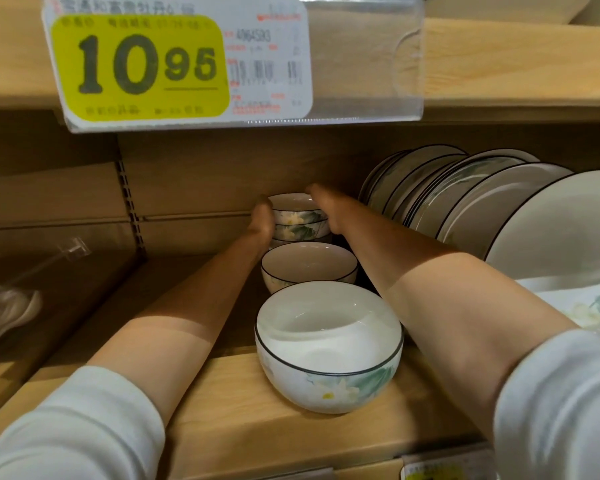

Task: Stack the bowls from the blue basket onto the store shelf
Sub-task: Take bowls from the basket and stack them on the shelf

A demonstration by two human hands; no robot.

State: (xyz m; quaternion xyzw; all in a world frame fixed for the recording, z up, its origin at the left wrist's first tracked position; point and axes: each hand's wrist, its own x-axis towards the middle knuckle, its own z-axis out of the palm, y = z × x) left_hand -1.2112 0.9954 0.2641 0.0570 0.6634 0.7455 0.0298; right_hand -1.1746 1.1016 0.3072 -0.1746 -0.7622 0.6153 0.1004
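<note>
A: Bowl count?
B: Five white ceramic bowls with black rims and green floral print, all on the light wooden shelf point(222, 410). A back stack point(300, 221) of three, one middle bowl point(309, 263), one front bowl point(328, 344) near the edge.
A: Grips?
B: Left grip point(264, 220) clasps the back stack's left side, right grip point(323, 211) its right side.
A: Rest?
B: White black-rimmed plates point(465, 209) leaning at right, count unclear. One yellow price tag point(136, 64), 10.95.

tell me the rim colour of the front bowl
Thin black line on the front bowl, head view.
</note>
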